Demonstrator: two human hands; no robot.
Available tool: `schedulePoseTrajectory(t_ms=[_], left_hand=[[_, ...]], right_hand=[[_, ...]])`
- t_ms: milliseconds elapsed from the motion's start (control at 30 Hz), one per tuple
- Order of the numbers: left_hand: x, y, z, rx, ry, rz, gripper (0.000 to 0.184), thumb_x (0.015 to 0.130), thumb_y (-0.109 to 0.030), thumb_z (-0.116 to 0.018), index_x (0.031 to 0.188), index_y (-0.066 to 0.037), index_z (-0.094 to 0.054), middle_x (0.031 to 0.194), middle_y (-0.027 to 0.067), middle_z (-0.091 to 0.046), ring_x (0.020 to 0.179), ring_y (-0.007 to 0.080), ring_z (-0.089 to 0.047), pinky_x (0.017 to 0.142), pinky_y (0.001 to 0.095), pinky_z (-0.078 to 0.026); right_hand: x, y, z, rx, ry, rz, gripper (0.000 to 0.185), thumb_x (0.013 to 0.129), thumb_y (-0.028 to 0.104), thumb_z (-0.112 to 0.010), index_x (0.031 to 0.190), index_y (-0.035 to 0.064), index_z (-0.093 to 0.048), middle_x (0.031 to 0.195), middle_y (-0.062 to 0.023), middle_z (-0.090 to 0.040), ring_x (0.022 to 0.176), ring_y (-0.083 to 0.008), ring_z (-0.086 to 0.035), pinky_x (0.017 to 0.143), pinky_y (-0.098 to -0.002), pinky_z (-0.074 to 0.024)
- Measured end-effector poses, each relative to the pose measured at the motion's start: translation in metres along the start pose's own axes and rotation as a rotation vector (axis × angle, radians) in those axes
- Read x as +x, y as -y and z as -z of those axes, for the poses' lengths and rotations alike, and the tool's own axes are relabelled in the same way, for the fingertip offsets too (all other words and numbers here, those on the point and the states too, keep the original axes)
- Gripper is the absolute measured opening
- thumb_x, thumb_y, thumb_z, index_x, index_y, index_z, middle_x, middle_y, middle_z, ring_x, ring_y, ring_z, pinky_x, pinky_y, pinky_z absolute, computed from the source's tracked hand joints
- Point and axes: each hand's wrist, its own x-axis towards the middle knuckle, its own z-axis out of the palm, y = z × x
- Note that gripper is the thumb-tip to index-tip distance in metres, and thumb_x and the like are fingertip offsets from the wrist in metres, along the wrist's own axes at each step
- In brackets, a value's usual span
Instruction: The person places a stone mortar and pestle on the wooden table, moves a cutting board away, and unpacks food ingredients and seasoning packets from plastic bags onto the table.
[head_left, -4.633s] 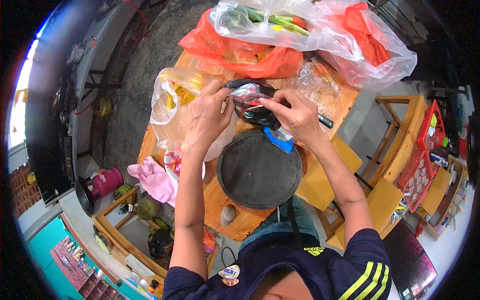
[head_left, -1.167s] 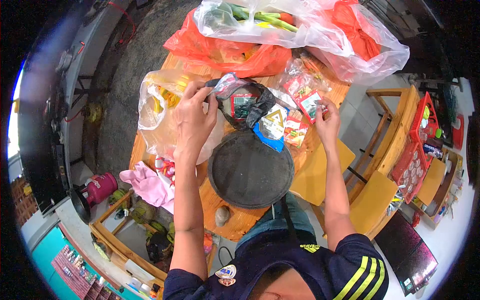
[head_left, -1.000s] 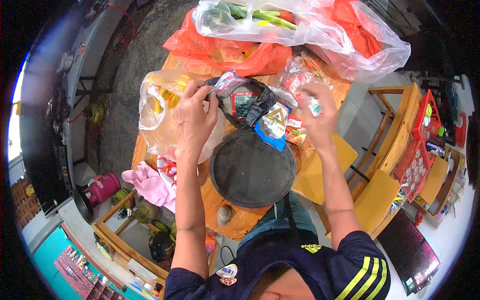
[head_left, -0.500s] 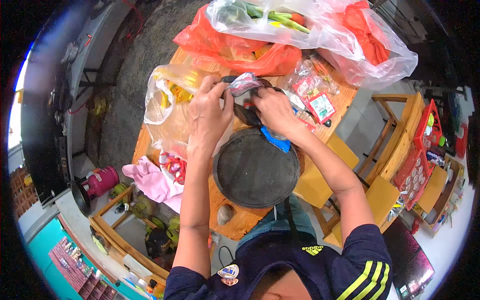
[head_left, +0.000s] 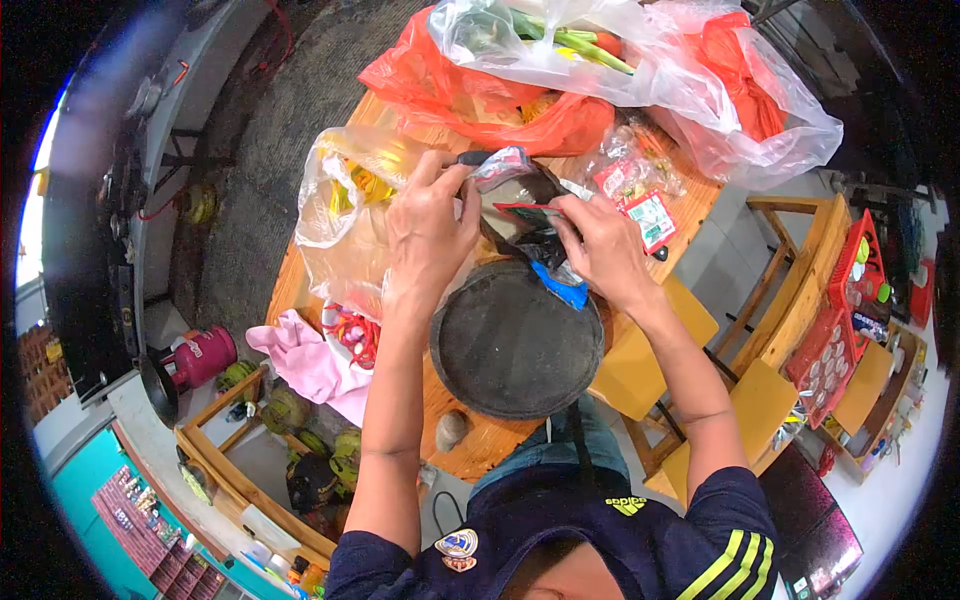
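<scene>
My left hand (head_left: 430, 218) is closed at the left edge of a dark plastic bag (head_left: 540, 190), its fingertips beside a crinkled, shiny packet (head_left: 503, 168). My right hand (head_left: 608, 248) pinches a small, flat packet with a red edge (head_left: 528, 209) over the bag's opening. What lies inside the bag is mostly hidden. Just below the hands, a round dark stone mortar (head_left: 517, 340) rests on the wooden table, with a blue wrapper (head_left: 562, 287) at its upper right rim. A smooth stone pestle (head_left: 452, 430) lies at its lower left.
A clear plastic bag with yellow packets (head_left: 345, 210) sits at the left. Red and white bags with vegetables (head_left: 620, 70) fill the far end. Small packets (head_left: 650, 218) lie right, a pink cloth (head_left: 310, 362) left. Yellow stools (head_left: 655, 345) stand beside the table.
My right hand has moved right and slightly down from the dark bag's opening, and the red-edged packet now shows in its fingers. My left hand stays at the bag's left side.
</scene>
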Motion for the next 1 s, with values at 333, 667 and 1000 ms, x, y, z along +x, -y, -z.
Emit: schedulePoseTrajectory(t_ms=[333,667,1000], left_hand=[[0.002,0.005,0.0,-0.029,-0.008,0.012,0.013,0.079,-0.004,-0.063,0.091,-0.002,-0.067,0.092,0.011,-0.06,0.079,0.0307,-0.063,0.069,0.0405,-0.05],[0.001,0.005,0.002,-0.027,0.003,0.035,0.013,0.079,-0.005,-0.063,0.091,-0.002,-0.067,0.094,0.0108,-0.061,0.08,0.0304,-0.063,0.069,0.04,-0.05],[-0.002,0.007,-0.001,-0.005,0.008,0.008,0.013,0.079,-0.005,-0.063,0.091,0.0,-0.067,0.096,0.0123,-0.061,0.082,0.0324,-0.063,0.071,0.0401,-0.05]], right_hand=[[-0.068,-0.098,0.01,0.462,-0.412,-0.595,0.021,0.092,0.009,-0.059,0.112,0.0027,-0.057,0.085,-0.0023,-0.064,0.069,-0.0065,-0.056,0.061,-0.0261,-0.0459],[-0.008,-0.016,0.01,0.144,-0.327,-0.085,0.017,0.081,0.009,-0.066,0.098,0.0058,-0.066,0.084,-0.0071,-0.063,0.062,-0.0194,-0.058,0.058,-0.0336,-0.0485],[0.042,-0.044,-0.07,-0.453,0.278,0.301,0.007,0.072,0.004,-0.058,0.071,0.0009,-0.064,0.078,-0.0173,-0.064,0.079,-0.0316,-0.066,0.064,-0.0419,-0.0536]])
